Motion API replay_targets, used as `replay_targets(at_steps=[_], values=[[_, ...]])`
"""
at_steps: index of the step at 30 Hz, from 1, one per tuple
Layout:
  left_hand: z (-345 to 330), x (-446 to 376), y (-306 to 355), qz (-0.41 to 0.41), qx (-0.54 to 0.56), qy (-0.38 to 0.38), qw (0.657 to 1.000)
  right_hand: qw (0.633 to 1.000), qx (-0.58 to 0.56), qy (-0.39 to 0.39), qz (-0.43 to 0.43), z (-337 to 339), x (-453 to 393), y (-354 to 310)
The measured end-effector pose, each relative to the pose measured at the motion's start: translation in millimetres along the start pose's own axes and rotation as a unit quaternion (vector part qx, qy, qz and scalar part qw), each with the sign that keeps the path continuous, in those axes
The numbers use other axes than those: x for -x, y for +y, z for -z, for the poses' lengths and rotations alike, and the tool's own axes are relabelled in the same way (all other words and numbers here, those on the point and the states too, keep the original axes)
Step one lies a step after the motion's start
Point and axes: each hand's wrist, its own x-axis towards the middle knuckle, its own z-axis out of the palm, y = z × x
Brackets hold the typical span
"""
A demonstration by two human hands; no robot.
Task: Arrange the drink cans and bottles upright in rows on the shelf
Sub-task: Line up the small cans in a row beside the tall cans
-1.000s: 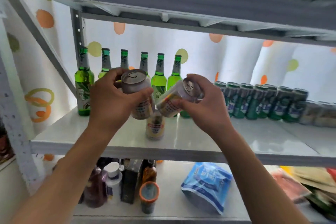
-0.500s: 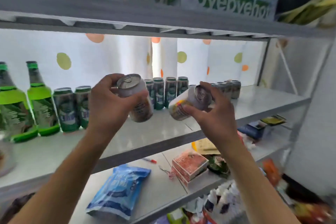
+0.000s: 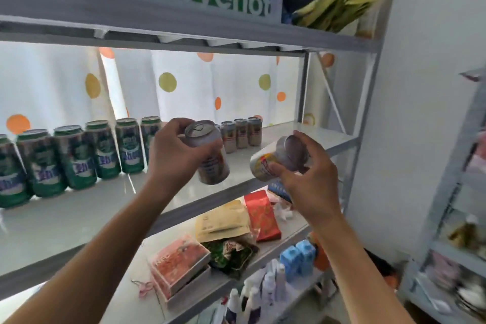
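At the centre of the frame, the left hand [image 3: 175, 155] gripped a silver can [image 3: 209, 152] nearly upright, just above the front edge of the middle shelf [image 3: 302, 137]. Right of it, the right hand [image 3: 305, 179] held a yellow and white can [image 3: 276, 163] tilted, its base turned toward the camera, also in front of the shelf edge. Bare white shelf surface stayed open at the right end, up to the grey post [image 3: 365, 118]. Behind the hands, a row of green cans [image 3: 79, 155] stood upright at the left, and three pale cans [image 3: 240, 133] stood near the back. On the lower shelf [image 3: 126, 289] lay red boxes [image 3: 178, 263], a red packet [image 3: 263, 216] and blue cartons [image 3: 297, 258].
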Motion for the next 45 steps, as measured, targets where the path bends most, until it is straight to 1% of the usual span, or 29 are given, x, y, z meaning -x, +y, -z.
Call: replay_targets(at_steps=[4, 12, 16, 21, 25, 28, 32, 36, 41, 45], values=[[-59, -22, -5, 0.011, -0.006, -0.02, 1.0, 1.0, -0.006, 0.011, -0.009, 13, -27, 39], [-169, -70, -34, 0.018, 0.016, -0.039, 0.999, 0.999, 0.018, 0.032, 0.011, 17, -99, 124], [-221, -115, -48, 0.029, 0.009, -0.052, 0.998, 1.0, 0.02, 0.014, 0.013, 8, -153, 171], [-280, -181, -57, 0.026, -0.031, -0.068, 0.997, 1.0, 0.022, -0.009, 0.018, -6, -225, 222], [-319, -220, -64, 0.013, -0.07, -0.069, 0.995, 1.0, 0.007, -0.022, 0.017, -12, -264, 258], [-342, -241, -72, 0.014, -0.098, -0.082, 0.992, 1.0, -0.001, -0.028, 0.005, -17, -284, 281], [-368, -263, -87, 0.003, -0.165, -0.102, 0.981, 0.999, -0.013, -0.039, 0.001, -21, -311, 309], [-389, -278, -95, 0.012, -0.216, -0.096, 0.972, 0.998, -0.024, -0.054, -0.001, -22, -338, 332], [-409, -296, -106, 0.045, -0.29, -0.119, 0.949, 0.995, -0.047, -0.086, -0.01, -27, -371, 352], [-426, -305, -109, 0.051, -0.345, -0.142, 0.926, 0.991, -0.049, -0.122, -0.003, -32, -393, 360]])
